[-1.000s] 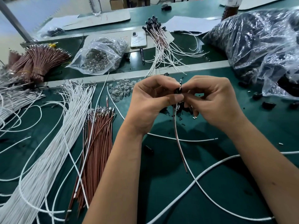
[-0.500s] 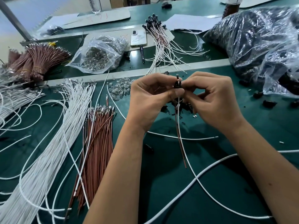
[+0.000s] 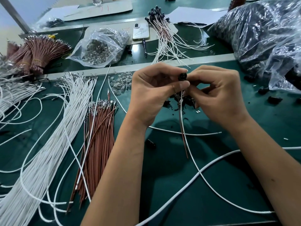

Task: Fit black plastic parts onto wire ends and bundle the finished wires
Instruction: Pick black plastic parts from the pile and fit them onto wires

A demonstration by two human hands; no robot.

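Above the middle of the green table, my left hand (image 3: 153, 88) and my right hand (image 3: 218, 95) meet around a small round black plastic part (image 3: 182, 76). Both hands pinch it between thumb and fingers, its open end facing the camera. A brown wire (image 3: 183, 132) and a white wire (image 3: 193, 160) hang down from it. Loose black parts (image 3: 185, 101) lie under my hands. Finished wires with black ends (image 3: 164, 30) lie fanned out at the back.
A sheaf of white wires (image 3: 48, 144) and brown wires (image 3: 97, 136) lie at left. Bundled brown wires (image 3: 37, 51), a bag of clear bulbs (image 3: 101, 46), loose bulbs (image 3: 121, 83), a phone (image 3: 141, 31) and a large bag of black parts (image 3: 268, 33) surround the work area.
The black part has turned so that its round open end faces up toward me, and both hands have shifted slightly with it. The hanging wires moved a little.
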